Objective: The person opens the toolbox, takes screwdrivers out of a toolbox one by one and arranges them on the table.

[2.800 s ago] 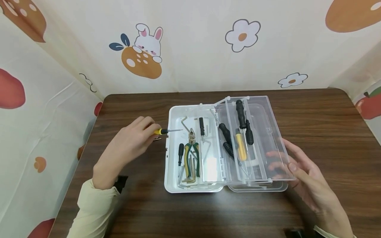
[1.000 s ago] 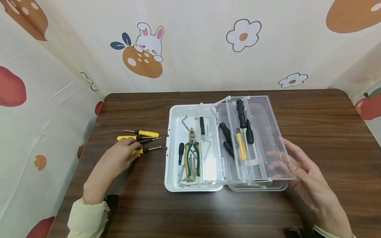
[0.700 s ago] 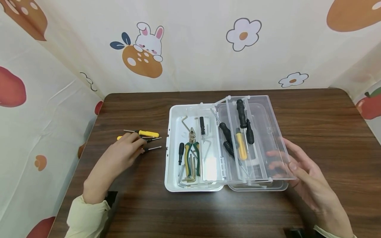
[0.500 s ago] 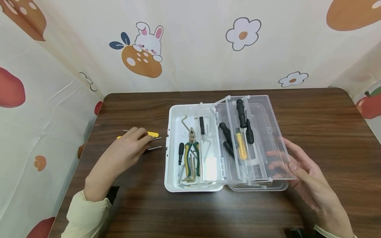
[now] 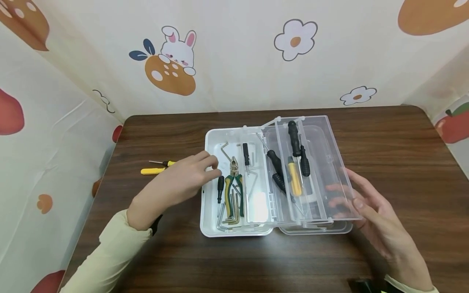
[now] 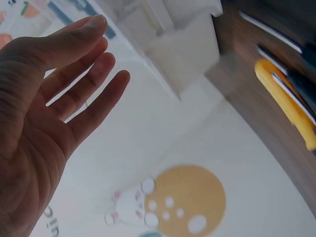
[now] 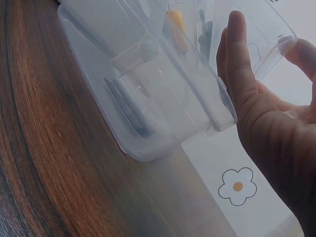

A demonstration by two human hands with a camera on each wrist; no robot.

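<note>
My left hand (image 5: 187,177) is over the left edge of the white toolbox (image 5: 220,233), its fingers loosely bent. In the left wrist view no object shows between those fingers. Beneath and beside it, the white compartment holds green-handled pliers (image 5: 234,179), a small black screwdriver (image 5: 220,184) and several hex keys (image 5: 235,209). My right hand (image 5: 381,224) holds the right edge of the raised clear tray (image 5: 331,142), thumb at the edge and fingers behind the see-through plastic. Black screwdrivers (image 5: 294,138) and a yellow-handled tool (image 5: 294,178) lie in the tray area.
Left of the toolbox, yellow-handled screwdrivers (image 5: 153,171) lie on the dark wooden table (image 5: 256,264), partly hidden by the left hand. A printed cloth (image 5: 234,61) hangs behind the table's far edge.
My left hand held a yellow screwdriver by the toolbox, then moved left among the screwdrivers on the table. Now it has come back right to the toolbox edge. My right hand stays at the tray.
</note>
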